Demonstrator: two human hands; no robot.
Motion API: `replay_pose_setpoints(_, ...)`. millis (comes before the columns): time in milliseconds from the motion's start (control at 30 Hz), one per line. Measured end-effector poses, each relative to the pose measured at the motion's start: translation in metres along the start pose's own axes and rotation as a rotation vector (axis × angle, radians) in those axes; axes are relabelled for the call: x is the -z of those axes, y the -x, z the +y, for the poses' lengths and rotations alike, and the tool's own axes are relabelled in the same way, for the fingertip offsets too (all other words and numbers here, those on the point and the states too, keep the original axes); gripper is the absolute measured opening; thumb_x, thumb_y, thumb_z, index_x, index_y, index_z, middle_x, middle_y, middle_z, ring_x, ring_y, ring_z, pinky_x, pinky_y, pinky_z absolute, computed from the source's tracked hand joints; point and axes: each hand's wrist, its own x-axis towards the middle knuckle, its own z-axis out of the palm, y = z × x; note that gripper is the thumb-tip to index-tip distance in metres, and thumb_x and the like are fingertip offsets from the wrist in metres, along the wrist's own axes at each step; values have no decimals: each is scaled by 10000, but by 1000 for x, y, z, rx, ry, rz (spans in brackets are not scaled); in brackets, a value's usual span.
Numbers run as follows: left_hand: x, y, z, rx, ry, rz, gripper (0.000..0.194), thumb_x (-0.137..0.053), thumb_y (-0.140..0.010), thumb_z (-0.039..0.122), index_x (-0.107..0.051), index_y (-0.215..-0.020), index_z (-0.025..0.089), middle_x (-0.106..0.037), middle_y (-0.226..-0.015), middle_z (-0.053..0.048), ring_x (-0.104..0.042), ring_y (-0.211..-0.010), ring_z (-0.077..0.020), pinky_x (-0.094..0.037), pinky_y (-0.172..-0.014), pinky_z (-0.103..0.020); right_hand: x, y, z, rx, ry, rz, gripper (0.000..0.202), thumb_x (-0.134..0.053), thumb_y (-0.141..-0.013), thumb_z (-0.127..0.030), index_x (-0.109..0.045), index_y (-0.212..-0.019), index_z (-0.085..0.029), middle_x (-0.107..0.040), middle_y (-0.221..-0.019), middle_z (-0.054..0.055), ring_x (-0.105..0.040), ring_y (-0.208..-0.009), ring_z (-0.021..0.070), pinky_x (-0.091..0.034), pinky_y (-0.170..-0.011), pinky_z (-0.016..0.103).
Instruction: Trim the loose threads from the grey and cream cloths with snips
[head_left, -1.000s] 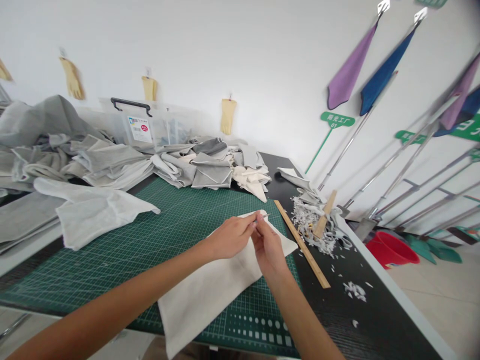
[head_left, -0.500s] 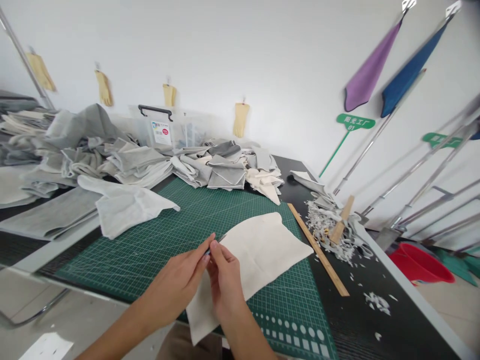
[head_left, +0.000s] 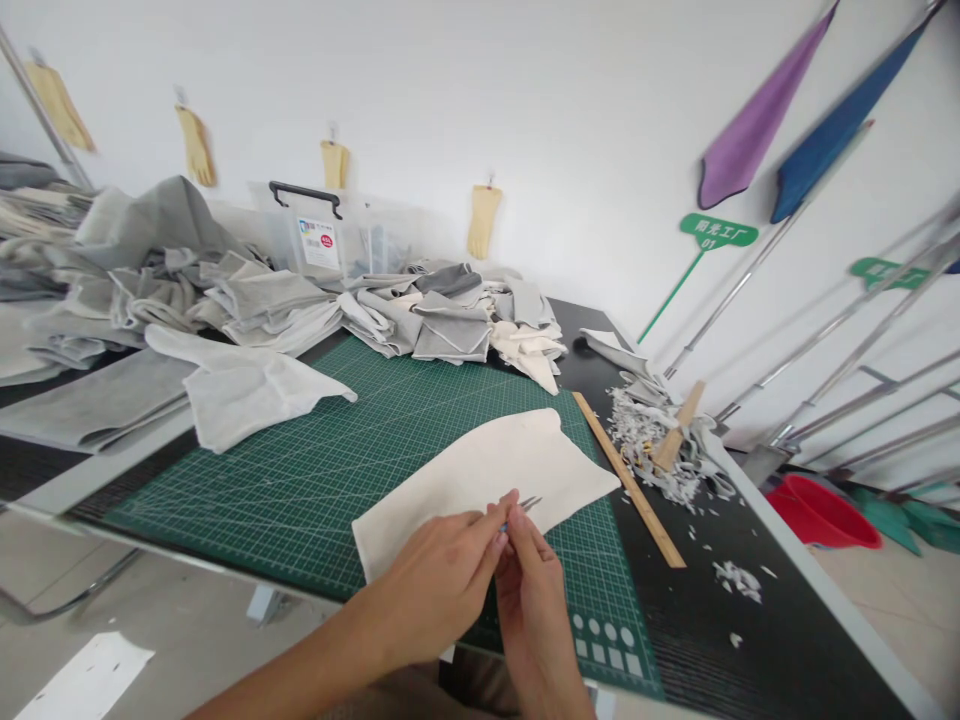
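Observation:
My left hand [head_left: 442, 560] and my right hand [head_left: 531, 590] meet over the near part of the green cutting mat [head_left: 300, 520]. Both are closed, fingertips pinched together around a small two-pointed metal tool [head_left: 531, 503]. Its two thin tips stick out to the upper right, and a bit of blue shows between my fingers; the rest is hidden, so I cannot tell its exact kind. Beneath the hands a cream cloth piece [head_left: 465, 465] lies flat on the mat, its near edge partly covered by my left hand.
A wooden ruler [head_left: 630, 480] lies along the mat's right edge, beside a heap of scraps [head_left: 652, 440] with a wooden strip [head_left: 679, 428] on it. Grey cloths [head_left: 450, 325] are piled at the back, near a clear plastic box [head_left: 319, 235]. A white cloth [head_left: 255, 385] lies at left.
Both hands have moved right and slightly down with the pointed tool, from the cloth's left edge to above its near right side. More of the tool's tips shows. The view has shifted slightly.

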Motion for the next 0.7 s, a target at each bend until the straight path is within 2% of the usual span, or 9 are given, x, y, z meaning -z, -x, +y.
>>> replay_pose_setpoints(67, -1, -18, 5, -50, 9, -3, 457, -252, -1001, 310, -318, -1449, 244, -644, -1185, -79, -607, -1059, -231, -461, -941, -400, 1, -9, -14, 40, -19, 8, 224, -787, -683, -284, -745, -863, -157, -737, -882, 36, -647, -799, 134, -530, -702, 198)
replay_pose_setpoints(200, -3, -52, 12, -137, 3, 22, 437, -256, -999, 285, -370, -1418, 236, -604, -1273, -73, -583, -1124, -236, -447, -958, -407, 4, -30, -37, 125, -40, 10, 200, -790, -684, -259, -743, -853, -163, -739, -827, 1, -637, -720, 84, -521, -655, 137)
replay_pose_setpoints(367, -10, -79, 5, -126, -27, 32, 404, -295, -988, 282, -462, -1350, 213, -625, -1247, -79, -599, -1113, -237, -453, -947, -381, 7, -56, -44, 147, -48, 14, 215, -800, -668, -259, -743, -850, -160, -740, -841, 4, -634, -699, 80, -524, -638, 139)
replay_pose_setpoints(500, -4, -81, -5, -108, -51, 82, 413, -280, -993, 289, -436, -1370, 227, -631, -1237, -68, -604, -1104, -222, -454, -944, -364, -6, -65, -39, 149, -40, -43, 213, -795, -669, -257, -745, -848, -153, -731, -818, 9, -622, -674, 85, -518, -620, 156)
replay_pose_setpoints(700, 21, -64, -27, -19, -132, 150, 452, -281, -992, 320, -369, -1422, 209, -603, -1273, -88, -595, -1115, -233, -446, -947, -381, -44, -65, -20, 130, -47, -148, 164, -782, -683, -271, -740, -777, -142, -686, -723, 3, -588, -663, 96, -502, -631, 192)
